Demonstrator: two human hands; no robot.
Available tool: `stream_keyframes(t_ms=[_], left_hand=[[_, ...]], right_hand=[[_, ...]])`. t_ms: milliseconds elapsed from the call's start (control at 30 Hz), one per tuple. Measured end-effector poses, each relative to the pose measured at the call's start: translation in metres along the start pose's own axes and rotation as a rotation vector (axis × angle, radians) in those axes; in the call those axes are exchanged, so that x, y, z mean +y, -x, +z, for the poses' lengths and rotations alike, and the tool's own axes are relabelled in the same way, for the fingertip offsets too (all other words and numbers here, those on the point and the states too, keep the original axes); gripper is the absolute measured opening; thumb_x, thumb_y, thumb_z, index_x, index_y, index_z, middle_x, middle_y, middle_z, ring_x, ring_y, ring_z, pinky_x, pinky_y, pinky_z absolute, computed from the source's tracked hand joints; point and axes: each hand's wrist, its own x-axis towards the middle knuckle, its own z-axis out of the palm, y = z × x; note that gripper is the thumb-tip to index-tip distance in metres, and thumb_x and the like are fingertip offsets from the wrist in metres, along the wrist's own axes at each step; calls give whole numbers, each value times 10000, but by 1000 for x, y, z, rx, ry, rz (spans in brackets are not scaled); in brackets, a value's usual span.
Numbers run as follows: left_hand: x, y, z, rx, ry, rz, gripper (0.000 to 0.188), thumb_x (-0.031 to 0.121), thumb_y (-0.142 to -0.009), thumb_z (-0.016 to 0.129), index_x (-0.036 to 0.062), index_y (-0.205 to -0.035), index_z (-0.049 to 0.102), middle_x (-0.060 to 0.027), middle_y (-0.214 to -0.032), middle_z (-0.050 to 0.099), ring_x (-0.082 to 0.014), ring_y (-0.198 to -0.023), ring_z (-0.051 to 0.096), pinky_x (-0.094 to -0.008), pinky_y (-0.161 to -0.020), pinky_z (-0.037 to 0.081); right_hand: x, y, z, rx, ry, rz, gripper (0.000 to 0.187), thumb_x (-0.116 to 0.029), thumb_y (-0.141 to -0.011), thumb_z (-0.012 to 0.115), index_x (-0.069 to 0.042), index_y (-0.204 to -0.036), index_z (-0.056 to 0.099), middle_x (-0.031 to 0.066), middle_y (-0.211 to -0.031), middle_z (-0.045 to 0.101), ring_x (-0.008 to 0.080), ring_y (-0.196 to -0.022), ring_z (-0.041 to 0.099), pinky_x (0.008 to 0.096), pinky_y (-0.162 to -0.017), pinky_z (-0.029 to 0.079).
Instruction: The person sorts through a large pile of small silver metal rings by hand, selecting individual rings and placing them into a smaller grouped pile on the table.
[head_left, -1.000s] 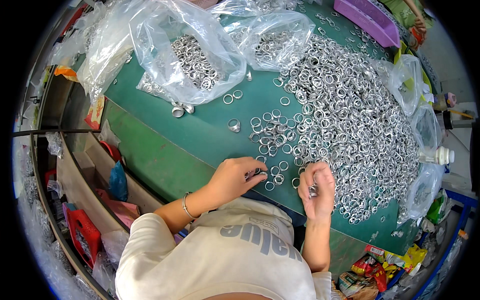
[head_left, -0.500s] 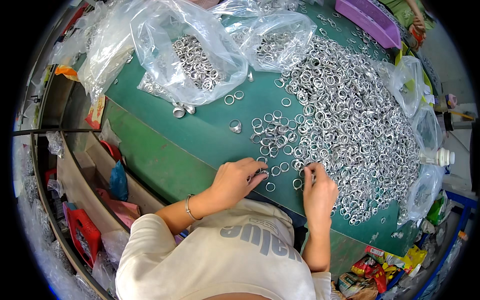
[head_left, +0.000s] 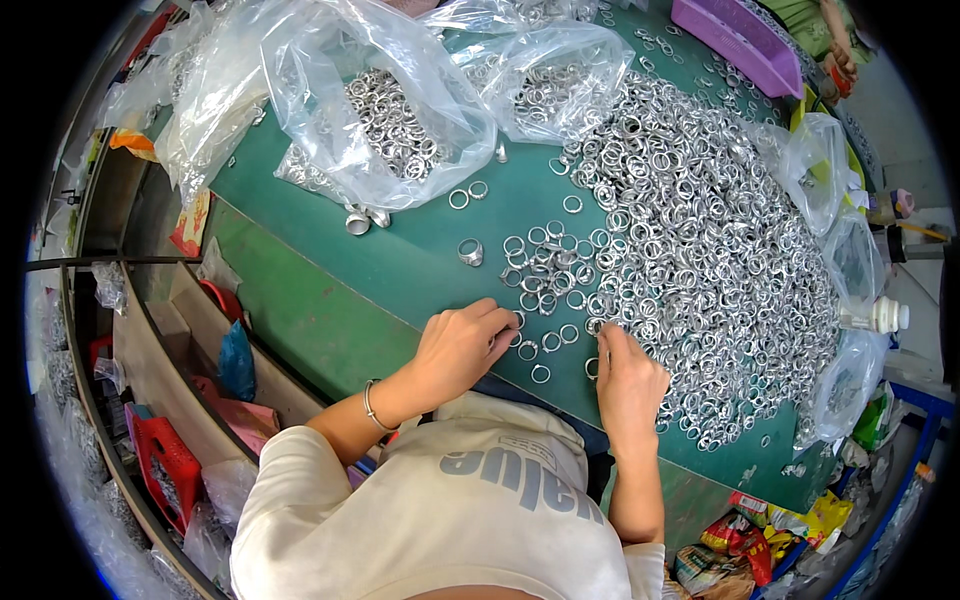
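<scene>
Many silver-coloured metal rings lie in a large heap [head_left: 700, 230] on the green table [head_left: 370, 270]. A smaller cluster of rings [head_left: 550, 265] sits left of the heap. My left hand [head_left: 460, 345] is closed in a pinch, with a ring [head_left: 517, 320] at its fingertips. Between my hands several loose rings [head_left: 551, 341] lie flat. My right hand [head_left: 632, 385] has its fingers drawn together at the heap's near left edge; what they pinch is hidden. A bulkier signet-like ring [head_left: 470, 252] rests farther out, alone.
Clear plastic bags of rings [head_left: 390, 120] stand at the far side. A purple basket [head_left: 738, 45] is at the far right, near another person's hand [head_left: 843, 65]. A white bottle [head_left: 886, 314] lies on the right. Wooden compartments [head_left: 200, 350] line the left side.
My left hand has moved slightly away from me and to the left, uncovering a ring on the table. My right hand has shifted a little left, its fingers closer together.
</scene>
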Motion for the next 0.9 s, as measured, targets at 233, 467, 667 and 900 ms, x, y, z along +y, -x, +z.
stream_keyframes(t_ms=[233,467,667,900], left_hand=[[-10,-1,-2,-36,408,-156,110,73,-797,665,15,-876,615,-6,-655,523,-138,-497,478,-276,-454,366],[-18,-8,-16,-314,1587,-471,128,78,-816,630,-8,-905,599,-64,-852,498,-71,-588,377,-182,-469,282],[-16,-11,-4,-454,1903,-549,214,147,-809,641,-22,-925,581,-109,-966,467,-92,-641,403,-178,-491,319],[-11,-13,3,-416,1927,-579,212,151,-798,645,-29,-893,583,-119,-952,468,-107,-680,422,-188,-519,345]], right_hand=[[-3,-2,-4,33,-57,-66,141,-88,-802,642,-94,-935,593,97,-714,638,257,-519,591,349,-456,436],[3,-5,-2,99,-248,-40,125,-36,-770,665,-58,-891,639,98,-726,640,220,-505,579,306,-466,433],[16,2,-13,88,-1165,544,84,-41,-836,632,-25,-918,621,30,-615,554,79,-444,457,204,-408,313],[19,4,-11,-93,-1845,596,100,-89,-916,515,-12,-973,544,64,-737,548,77,-451,402,198,-388,263]])
